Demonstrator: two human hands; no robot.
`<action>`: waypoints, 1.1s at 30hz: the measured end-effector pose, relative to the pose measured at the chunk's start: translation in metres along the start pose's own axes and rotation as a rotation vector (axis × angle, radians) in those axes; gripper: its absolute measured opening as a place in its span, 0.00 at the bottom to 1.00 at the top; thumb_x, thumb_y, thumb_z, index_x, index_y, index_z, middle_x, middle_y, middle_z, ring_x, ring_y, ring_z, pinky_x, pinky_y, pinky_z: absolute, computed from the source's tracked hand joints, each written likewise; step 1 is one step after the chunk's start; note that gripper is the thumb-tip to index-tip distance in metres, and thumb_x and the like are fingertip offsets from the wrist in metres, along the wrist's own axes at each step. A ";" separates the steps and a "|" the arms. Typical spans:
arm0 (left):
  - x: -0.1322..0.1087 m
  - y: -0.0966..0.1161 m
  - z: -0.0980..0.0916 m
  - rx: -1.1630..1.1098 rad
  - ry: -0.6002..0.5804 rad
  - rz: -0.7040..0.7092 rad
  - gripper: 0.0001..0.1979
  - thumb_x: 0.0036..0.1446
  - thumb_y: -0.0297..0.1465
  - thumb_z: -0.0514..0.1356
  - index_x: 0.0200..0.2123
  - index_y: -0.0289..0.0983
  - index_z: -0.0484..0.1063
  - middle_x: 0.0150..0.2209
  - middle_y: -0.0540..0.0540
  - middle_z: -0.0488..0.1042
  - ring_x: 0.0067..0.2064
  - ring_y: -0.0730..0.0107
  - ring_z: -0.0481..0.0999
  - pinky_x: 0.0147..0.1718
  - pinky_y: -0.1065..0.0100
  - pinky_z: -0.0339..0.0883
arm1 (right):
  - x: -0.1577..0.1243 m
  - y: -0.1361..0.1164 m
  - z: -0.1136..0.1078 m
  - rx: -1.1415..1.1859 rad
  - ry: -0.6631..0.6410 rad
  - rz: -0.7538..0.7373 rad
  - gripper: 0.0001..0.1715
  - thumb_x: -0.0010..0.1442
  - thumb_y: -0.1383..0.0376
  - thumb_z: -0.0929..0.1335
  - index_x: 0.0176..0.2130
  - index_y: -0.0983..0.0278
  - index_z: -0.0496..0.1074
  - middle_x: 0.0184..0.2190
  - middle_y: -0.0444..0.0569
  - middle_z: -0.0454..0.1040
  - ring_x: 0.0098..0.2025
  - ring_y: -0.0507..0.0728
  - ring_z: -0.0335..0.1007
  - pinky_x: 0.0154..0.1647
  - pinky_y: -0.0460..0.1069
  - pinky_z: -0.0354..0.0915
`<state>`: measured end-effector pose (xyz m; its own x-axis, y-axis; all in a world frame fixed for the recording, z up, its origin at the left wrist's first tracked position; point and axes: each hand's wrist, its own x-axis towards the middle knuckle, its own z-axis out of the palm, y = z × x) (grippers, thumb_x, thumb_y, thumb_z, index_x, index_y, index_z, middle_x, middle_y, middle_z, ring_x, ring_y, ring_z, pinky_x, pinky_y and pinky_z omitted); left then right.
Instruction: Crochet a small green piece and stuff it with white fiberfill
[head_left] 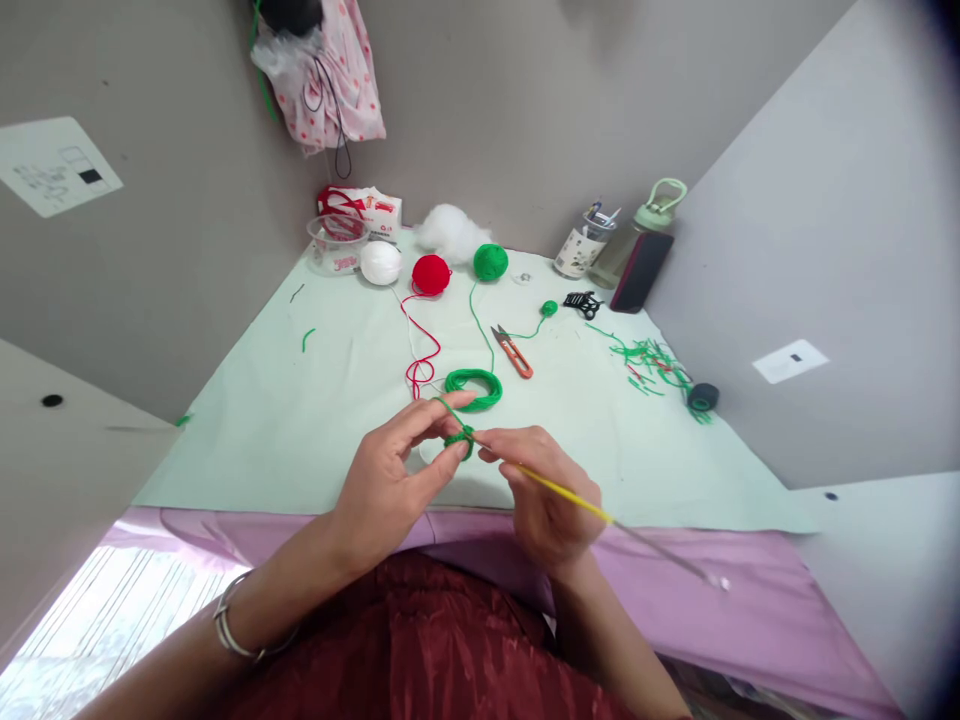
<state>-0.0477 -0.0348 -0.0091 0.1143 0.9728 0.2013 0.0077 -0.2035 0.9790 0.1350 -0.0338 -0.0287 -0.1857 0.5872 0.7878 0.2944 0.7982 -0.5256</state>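
Observation:
Between the thumb and fingers of my left hand (394, 470) is a small piece of green crochet (459, 442). A strand of green yarn runs over the left index finger to it. My right hand (546, 490) grips a crochet hook (566, 494) with a yellow handle, its tip at the crochet piece and its metal end pointing down to the right. Just beyond my fingers lies a coil of green yarn (474, 404). A green yarn ball (490, 262) sits farther back, its strand leading toward the coil. Orange thread snips (513, 352) lie right of that strand.
A red yarn ball (431, 275), a white yarn ball (381, 264) and white stuffing (452, 235) stand at the back. At the right are a pen cup (581, 250), a bottle (637, 235), a dark phone (642, 272), a black claw clip (583, 304) and yarn scraps (651, 362).

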 end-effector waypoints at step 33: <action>-0.001 0.008 0.001 -0.248 -0.075 -0.161 0.10 0.62 0.30 0.65 0.47 0.40 0.78 0.38 0.50 0.71 0.41 0.69 0.71 0.46 0.66 0.68 | -0.004 -0.020 -0.001 0.020 0.080 0.098 0.16 0.70 0.71 0.67 0.52 0.57 0.79 0.42 0.52 0.84 0.42 0.59 0.82 0.40 0.55 0.79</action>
<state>-0.0463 -0.0373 -0.0013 0.2047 0.9776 0.0490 -0.2096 -0.0052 0.9778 0.1312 -0.0519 -0.0207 -0.0816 0.6505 0.7551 0.2885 0.7406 -0.6068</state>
